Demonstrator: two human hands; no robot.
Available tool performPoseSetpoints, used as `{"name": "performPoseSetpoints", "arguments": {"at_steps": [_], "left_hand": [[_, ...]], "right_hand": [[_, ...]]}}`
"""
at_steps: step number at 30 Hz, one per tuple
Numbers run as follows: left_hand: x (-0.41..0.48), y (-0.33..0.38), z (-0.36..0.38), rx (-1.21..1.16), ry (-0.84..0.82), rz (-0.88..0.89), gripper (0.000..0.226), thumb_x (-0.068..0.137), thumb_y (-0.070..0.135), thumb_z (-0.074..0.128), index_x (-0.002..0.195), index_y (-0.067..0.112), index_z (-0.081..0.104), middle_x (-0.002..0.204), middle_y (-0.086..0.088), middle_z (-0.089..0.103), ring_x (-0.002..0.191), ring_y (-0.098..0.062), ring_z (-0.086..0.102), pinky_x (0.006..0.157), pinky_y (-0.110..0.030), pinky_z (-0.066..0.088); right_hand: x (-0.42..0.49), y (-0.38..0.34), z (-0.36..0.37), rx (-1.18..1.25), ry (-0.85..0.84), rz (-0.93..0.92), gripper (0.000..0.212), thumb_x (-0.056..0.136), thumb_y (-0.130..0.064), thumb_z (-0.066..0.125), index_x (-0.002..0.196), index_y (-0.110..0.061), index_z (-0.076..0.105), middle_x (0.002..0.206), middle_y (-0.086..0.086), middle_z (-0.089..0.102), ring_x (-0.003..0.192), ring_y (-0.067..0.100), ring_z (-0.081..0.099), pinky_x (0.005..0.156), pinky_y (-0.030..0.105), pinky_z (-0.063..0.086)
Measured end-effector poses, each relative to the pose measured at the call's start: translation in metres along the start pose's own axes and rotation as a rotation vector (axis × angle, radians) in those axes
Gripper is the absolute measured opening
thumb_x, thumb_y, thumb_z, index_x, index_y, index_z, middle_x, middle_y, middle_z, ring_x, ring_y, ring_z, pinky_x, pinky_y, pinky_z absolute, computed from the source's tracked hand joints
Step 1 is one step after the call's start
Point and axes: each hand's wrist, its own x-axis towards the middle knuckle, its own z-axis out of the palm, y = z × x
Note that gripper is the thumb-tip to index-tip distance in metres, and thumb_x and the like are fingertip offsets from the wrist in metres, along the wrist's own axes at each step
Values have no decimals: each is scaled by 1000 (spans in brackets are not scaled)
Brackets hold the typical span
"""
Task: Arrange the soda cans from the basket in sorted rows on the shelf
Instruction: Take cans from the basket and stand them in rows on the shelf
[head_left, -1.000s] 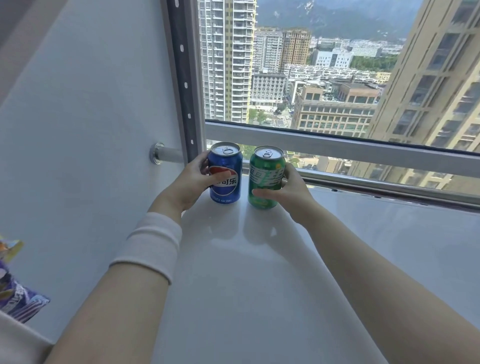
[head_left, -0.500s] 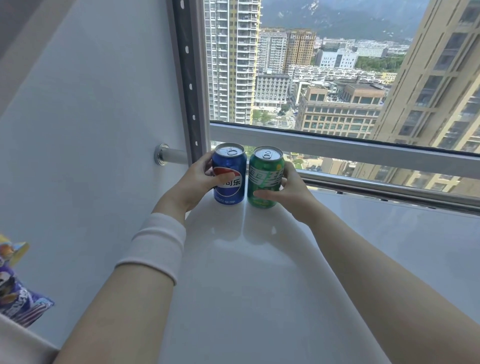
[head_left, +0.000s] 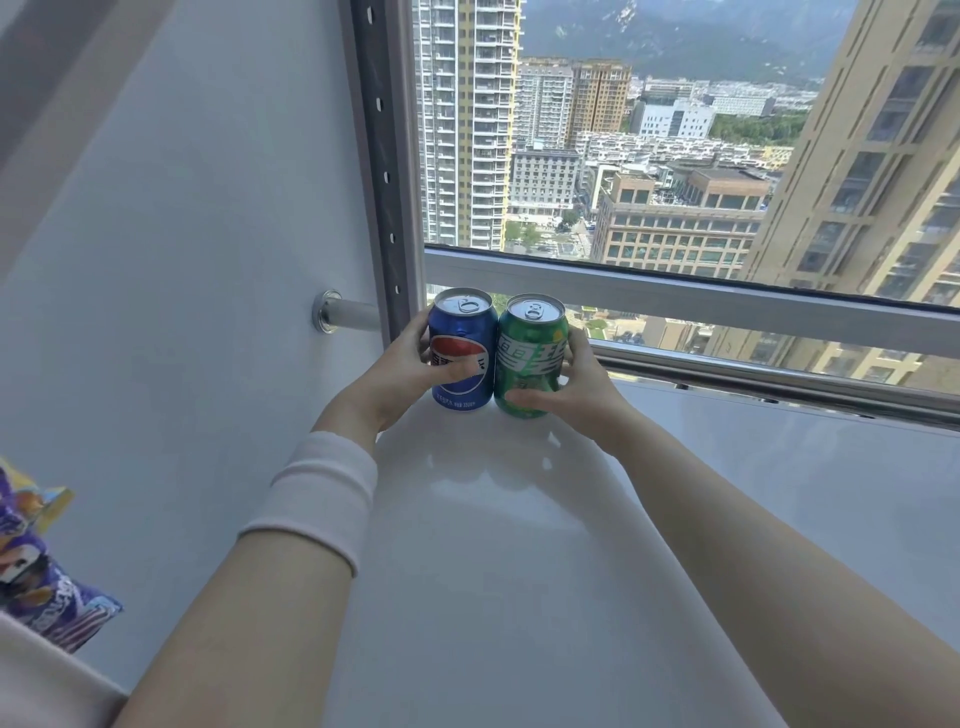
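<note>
A blue cola can and a green soda can stand upright side by side, touching, at the far left corner of the white shelf. My left hand wraps the blue can from the left, thumb across its logo. The green can is gripped from the right by my right hand, thumb low on its front. A white sleeve cuff covers my left wrist. The basket is out of view.
A white side panel rises left of the shelf, with a metal rod fitting near the cans. Behind the cans run a perforated upright and a window rail. Purple snack bags lie at the lower left.
The two cans have closed the small gap between them and now touch. Both hands stay on their cans; the camera has shifted slightly.
</note>
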Motion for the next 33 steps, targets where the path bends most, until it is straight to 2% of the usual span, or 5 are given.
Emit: {"name": "performPoseSetpoints", "arguments": {"at_steps": [4, 11, 16, 24, 33], "left_hand": [[-4, -1, 2, 45, 47, -6, 67, 73, 1, 74, 129, 22, 42, 116, -1, 63, 112, -17, 58, 88, -27, 50], [-4, 2, 1, 85, 71, 20, 55, 74, 3, 75, 109, 34, 47, 104, 5, 63, 97, -11, 61, 77, -22, 51], [-3, 3, 2, 82, 92, 23, 57, 74, 1, 73, 115, 28, 44, 103, 8, 62, 94, -7, 60, 71, -17, 51], [-4, 3, 2, 85, 93, -13, 62, 73, 5, 75, 121, 29, 43, 105, 4, 63, 102, -15, 60, 86, -30, 51], [-4, 3, 2, 87, 68, -38, 61, 77, 5, 72, 125, 27, 40, 106, 5, 64, 102, -14, 59, 84, -27, 50]], "right_hand": [[-1, 1, 2, -59, 78, 10, 79, 63, -16, 85, 127, -17, 39, 120, -3, 48, 112, 16, 50, 88, 31, 46], [0, -1, 0, -58, 76, 34, 70, 63, -14, 85, 120, -20, 45, 112, -6, 49, 107, 18, 53, 84, 35, 49], [2, -2, 0, -16, 66, 39, 69, 64, -10, 84, 120, -19, 45, 113, -5, 49, 106, 18, 53, 81, 32, 49], [2, 0, 0, 13, 46, 53, 68, 65, -8, 82, 122, -18, 45, 115, -4, 49, 106, 18, 53, 78, 30, 48], [5, 9, 5, 15, 48, 54, 68, 68, -11, 81, 124, -19, 43, 116, -1, 53, 109, 17, 54, 79, 28, 50]]}}
